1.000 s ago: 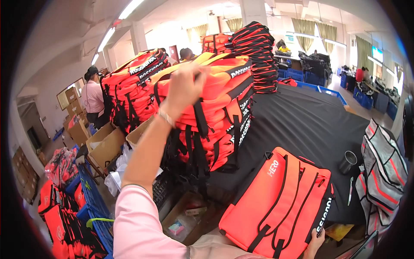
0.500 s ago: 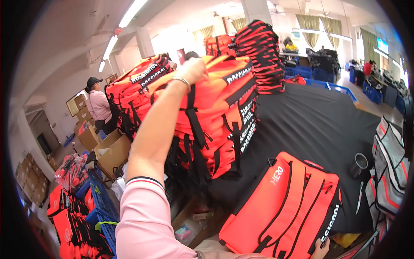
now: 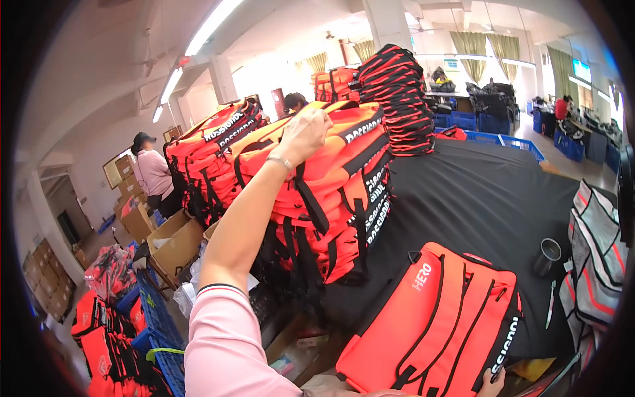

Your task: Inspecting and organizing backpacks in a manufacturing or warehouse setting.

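Note:
My left hand [image 3: 305,134] is closed on the upper part of the top red-orange backpack [image 3: 264,165] in a tall stack; what exactly lies between its fingers is partly hidden. Black straps hang down the side of that stack. Nearer to me, a single red-orange backpack [image 3: 423,317] lies on the black-covered table with its shoulder straps facing up. At its lower right corner my right hand [image 3: 491,382] grips the black side edge, the fingers mostly hidden by the frame's lower rim and the bag.
More backpack stacks [image 3: 403,99] stand behind and to the left. At right are a dark metal cup [image 3: 548,255], a thin white-handled tool [image 3: 551,304] and grey bags [image 3: 598,258]. Blue crates [image 3: 159,337], cartons [image 3: 173,248] and a person in pink [image 3: 153,172] are at left.
My left hand has come down slightly on the stack's top, its fingers still bent. The view has shifted a little. My right hand stays at the near backpack's corner.

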Tool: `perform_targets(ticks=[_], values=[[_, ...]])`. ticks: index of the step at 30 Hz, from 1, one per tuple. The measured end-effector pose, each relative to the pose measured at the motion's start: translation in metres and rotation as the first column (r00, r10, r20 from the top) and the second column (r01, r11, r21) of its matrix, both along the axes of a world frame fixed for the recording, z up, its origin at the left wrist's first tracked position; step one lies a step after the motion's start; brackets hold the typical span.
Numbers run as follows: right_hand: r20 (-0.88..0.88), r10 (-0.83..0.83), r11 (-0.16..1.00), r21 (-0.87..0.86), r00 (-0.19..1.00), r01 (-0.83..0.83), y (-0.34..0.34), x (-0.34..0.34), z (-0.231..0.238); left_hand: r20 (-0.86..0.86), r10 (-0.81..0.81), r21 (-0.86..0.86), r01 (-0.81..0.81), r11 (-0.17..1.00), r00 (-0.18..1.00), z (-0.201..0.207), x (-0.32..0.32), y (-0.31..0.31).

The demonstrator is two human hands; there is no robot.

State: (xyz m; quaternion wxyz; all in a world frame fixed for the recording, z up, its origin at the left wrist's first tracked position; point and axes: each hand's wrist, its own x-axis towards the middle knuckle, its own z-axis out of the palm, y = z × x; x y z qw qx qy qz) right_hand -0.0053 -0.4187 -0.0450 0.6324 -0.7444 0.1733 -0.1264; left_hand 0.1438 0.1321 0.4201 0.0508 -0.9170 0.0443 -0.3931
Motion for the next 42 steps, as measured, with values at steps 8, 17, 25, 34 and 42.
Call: perform_targets(ticks=[8,17,25,34,42], values=[[0.053,-0.063,0.996,-0.052,0.997,0.066,0.002,-0.005,0.001,-0.681,-0.708,-0.682,0.194,0.706,0.187,-0.209,-0.11,-0.055],[-0.043,0.027,0.995,-0.096,0.999,-0.031,-0.007,-0.008,0.018,0.026,-0.423,-0.386,0.4,0.831,0.906,-0.178,-0.142,-0.062],[-0.092,-0.023,0.991,-0.134,0.995,0.011,-0.003,-0.001,0.004,0.149,0.008,0.073,-0.019,0.997,0.989,0.028,-0.028,0.02],[-0.118,-0.037,0.982,-0.189,0.992,0.014,0.006,-0.006,0.033,-0.219,0.36,0.122,-0.34,0.932,0.907,0.033,0.035,0.034],[-0.006,-0.031,0.997,-0.064,0.999,0.03,-0.001,-0.004,0.012,-0.258,0.432,0.293,-0.356,0.888,0.864,0.029,0.034,0.047]])
